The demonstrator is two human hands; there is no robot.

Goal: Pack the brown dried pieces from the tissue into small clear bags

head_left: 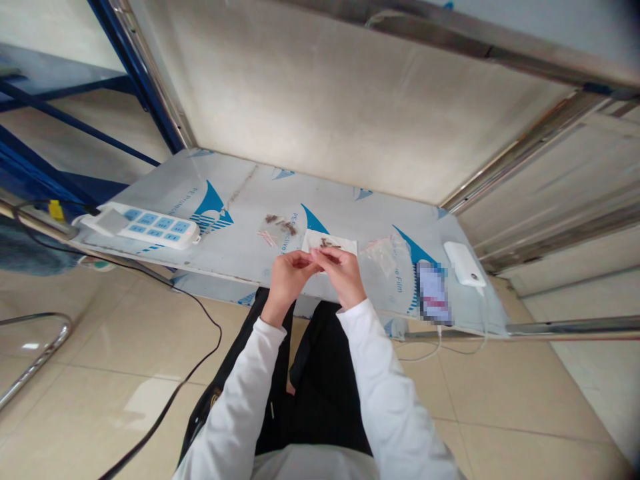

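My left hand and my right hand meet at the fingertips over the front part of the shelf. The fingers of both are pinched together; whatever is between them is too small to make out. Just beyond the fingertips lies a white sheet, partly covered by my hands, with small brown pieces on it. To the left, a clear bag with dark brown bits rests on the shelf, beside some thin pinkish sticks. Right of my hands is a crumpled clear plastic bag.
A white power strip sits at the shelf's left, its black cable hanging to the floor. On the right are a phone and a white power bank with white cables. The film-covered metal shelf backs onto a pale panel.
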